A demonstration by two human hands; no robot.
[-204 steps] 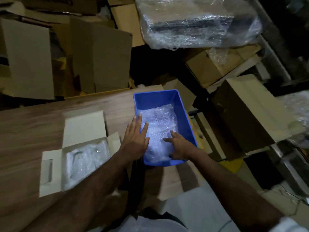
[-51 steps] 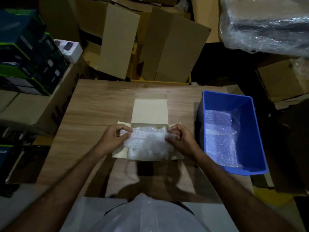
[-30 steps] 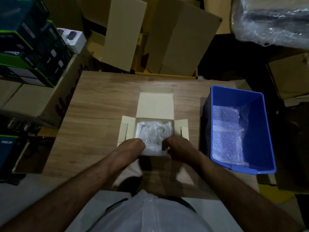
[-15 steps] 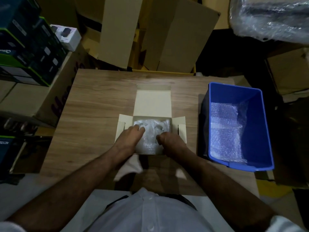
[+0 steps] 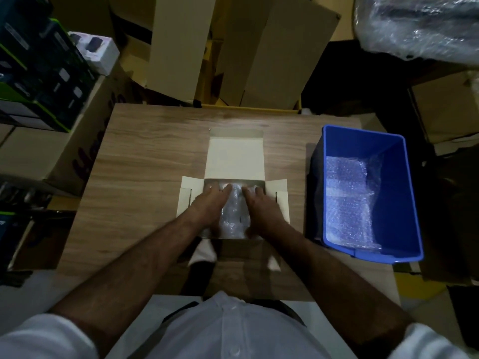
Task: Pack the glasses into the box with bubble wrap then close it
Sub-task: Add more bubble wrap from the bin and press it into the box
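Observation:
A small white cardboard box (image 5: 234, 156) lies open in the middle of the wooden table (image 5: 145, 161), its lid flap folded away from me and side flaps spread out. Bubble wrap (image 5: 234, 213) fills the inside; the glasses are hidden under it. My left hand (image 5: 208, 207) and my right hand (image 5: 260, 208) lie flat side by side inside the box, fingers straight, pressing the wrap down.
A blue plastic bin (image 5: 404, 193) with more bubble wrap (image 5: 348, 200) in it stands at the table's right edge. Cardboard cartons (image 5: 233, 47) crowd behind the table, dark product boxes (image 5: 39, 66) stack at the left, and a plastic-wrapped bundle (image 5: 420, 24) sits top right.
Both hands brought a sheet of bubble wrap from the blue bin to the box, laid it in, and slid forward from the near edge to press flat on it.

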